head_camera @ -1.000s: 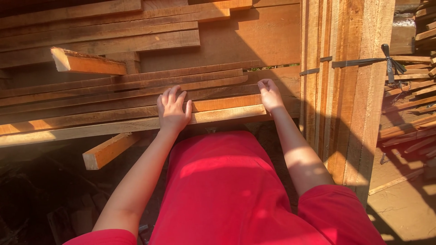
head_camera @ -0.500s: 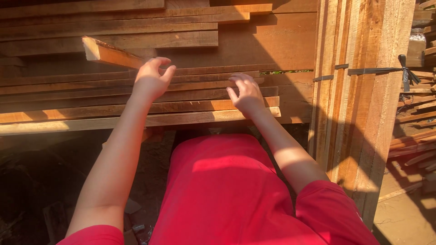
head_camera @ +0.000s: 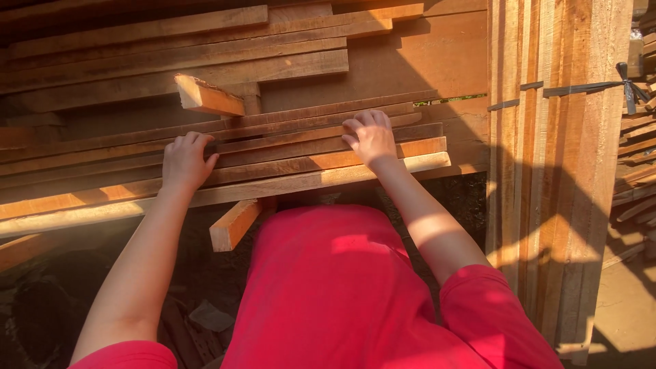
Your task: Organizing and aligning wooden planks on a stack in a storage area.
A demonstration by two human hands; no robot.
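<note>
The stack of thin planks (head_camera: 273, 147) lies crosswise in front of the person, a stepped pile of long reddish boards whose right-hand ends fall short of a tall upright bundle of boards (head_camera: 553, 171) bound with a dark strap (head_camera: 581, 87). Both hands are on the pile: the left hand (head_camera: 184, 162) rests palm-down with its fingers curled over the edge of one of the middle planks, and the right hand (head_camera: 370, 139) lies near the right-hand ends, fingers bent over a plank edge a step higher. Neither grip is closed around a board; both sit loosely hooked, fingers pressed on the wood (whether a fingertip has got under an edge cannot be told). No plank is lifted or drawn clear of the pile, so as far as the view shows the boards all remain stacked and the handling of them is at its start. The lowest pale plank (head_camera: 383, 169) juts toward the person's red shirt (head_camera: 335, 287), with a short square-cut block (head_camera: 234, 224) poking out beneath it and another angled offcut (head_camera: 205, 96) above. Room is tight on the right, where the upright bundle stands close beside the plank ends; the left side, along the planks' length, is more open, and shadowed ground lies below.
</note>
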